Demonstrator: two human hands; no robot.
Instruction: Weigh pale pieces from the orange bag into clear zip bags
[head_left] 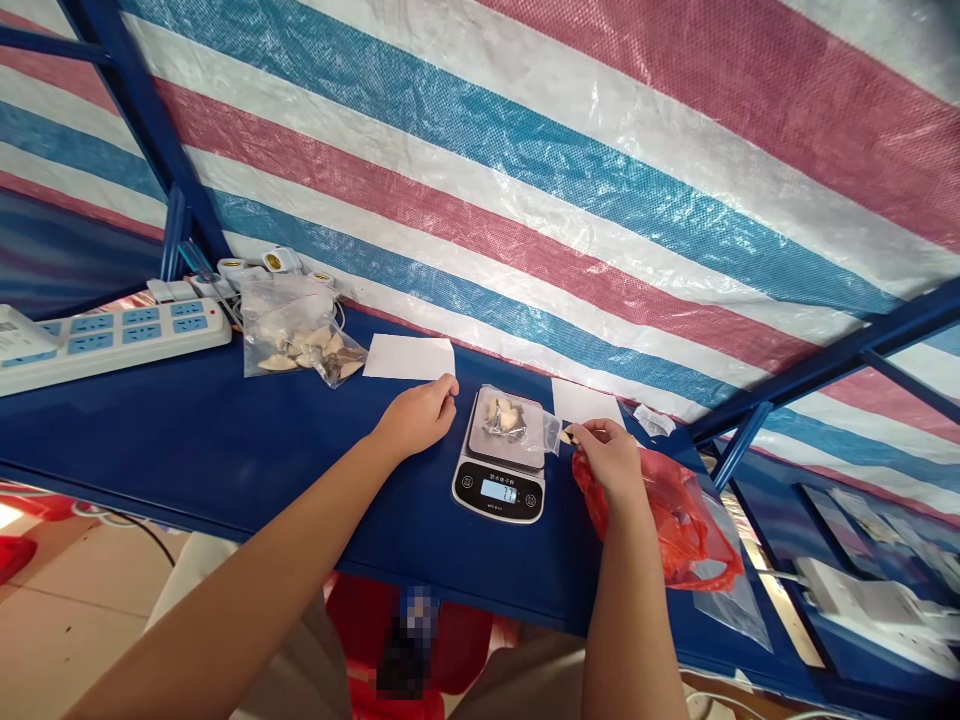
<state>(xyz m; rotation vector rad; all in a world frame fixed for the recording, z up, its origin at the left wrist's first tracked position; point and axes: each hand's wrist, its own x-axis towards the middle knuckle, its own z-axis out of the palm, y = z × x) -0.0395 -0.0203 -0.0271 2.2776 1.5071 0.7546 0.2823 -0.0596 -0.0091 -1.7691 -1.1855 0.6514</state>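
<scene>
Blue-painted desk carries a black-and-silver digital kitchen scale, its metal platform topped by one clear plastic bag holding a few pale, crescent-shaped dumplings. The right hand, closed to a pinch, grips a small pale piece at the bag's open end. Beneath it lies a crumpled, translucent red plastic bag. The left hand, loosely curled and holding nothing, rests on the desk just beside the scale. Two white paper sheets lie behind. A second clear bag, crinkled and fuller, sits near a white power strip, beneath a striped woven tarpaulin.
</scene>
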